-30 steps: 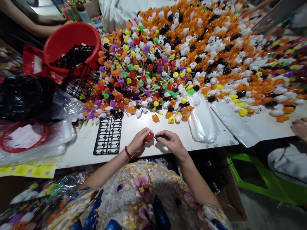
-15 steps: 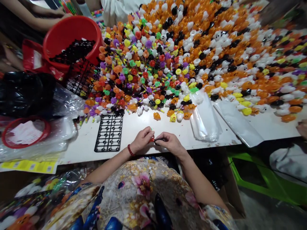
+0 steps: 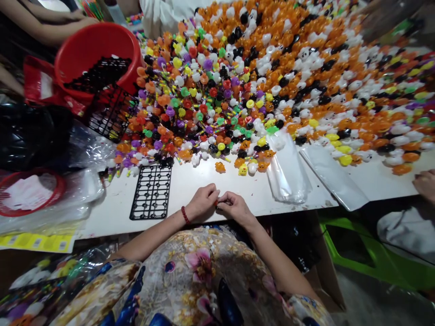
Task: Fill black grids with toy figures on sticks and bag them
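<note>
Red-and-dark small piece, mostly hidden by fingers, sat between both hands just above front edge of white bench. Left hand and right hand met at fingertips, each grip narrow, pinched on piece; which part each held, could not tell. Black plastic grid lay flat near left hand. Clear bags lay beyond right hand, to its right. Colourful plastic toys heaped behind. Red basin stood far left, black grids inside.
</note>
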The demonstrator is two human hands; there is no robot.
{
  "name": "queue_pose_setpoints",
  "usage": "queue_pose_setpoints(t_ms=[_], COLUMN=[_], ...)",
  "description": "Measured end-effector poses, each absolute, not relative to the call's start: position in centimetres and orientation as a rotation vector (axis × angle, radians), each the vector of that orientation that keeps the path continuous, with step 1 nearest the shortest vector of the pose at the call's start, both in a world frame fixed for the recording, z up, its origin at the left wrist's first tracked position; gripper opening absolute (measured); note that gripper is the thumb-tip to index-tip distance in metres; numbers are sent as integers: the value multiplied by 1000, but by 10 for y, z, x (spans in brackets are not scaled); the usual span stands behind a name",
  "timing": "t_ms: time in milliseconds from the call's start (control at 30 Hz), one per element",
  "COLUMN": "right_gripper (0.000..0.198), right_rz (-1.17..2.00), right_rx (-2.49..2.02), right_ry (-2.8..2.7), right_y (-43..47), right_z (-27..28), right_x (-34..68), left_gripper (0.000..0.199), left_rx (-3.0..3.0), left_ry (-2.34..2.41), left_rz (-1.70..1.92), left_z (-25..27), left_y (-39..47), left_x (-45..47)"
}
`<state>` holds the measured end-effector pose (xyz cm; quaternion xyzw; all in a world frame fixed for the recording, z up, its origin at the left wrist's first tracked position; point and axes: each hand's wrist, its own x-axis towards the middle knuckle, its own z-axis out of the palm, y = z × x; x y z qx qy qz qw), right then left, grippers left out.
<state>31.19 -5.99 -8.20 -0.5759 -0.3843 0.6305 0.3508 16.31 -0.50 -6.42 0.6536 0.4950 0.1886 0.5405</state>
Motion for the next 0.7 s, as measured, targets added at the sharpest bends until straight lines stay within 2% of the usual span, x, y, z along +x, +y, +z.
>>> queue_pose_setpoints(t_ms=[100,200,333,400,567,700], right_gripper=[19,25,27,26,27,26], right_rz=[1376,907,384,263,176,106], right_rx=[-1475,-1542,-1784,-1890,-2064,-2052], right_ry=[-1270,-1531,-1801,-1922,-2146,-2141], right_y=[-46,-24,15,37,71,63], right_z=[-80,-76,-75,-73,-63,-61], right_x=[325,339,342,337,325,329], left_gripper=[28,25,10,6,26,24], left_rx=[1473,1566,1835,1863,1952,1861], left_ry=[1243,1304,1319,1321,1150,1224], left_rz=[592,741,816,851,660,663], left_z=[-68,-75,-79,-76,-65,-63], left_y=[3,11,25,36,66,71], left_x=[166,166,165,170,188,187])
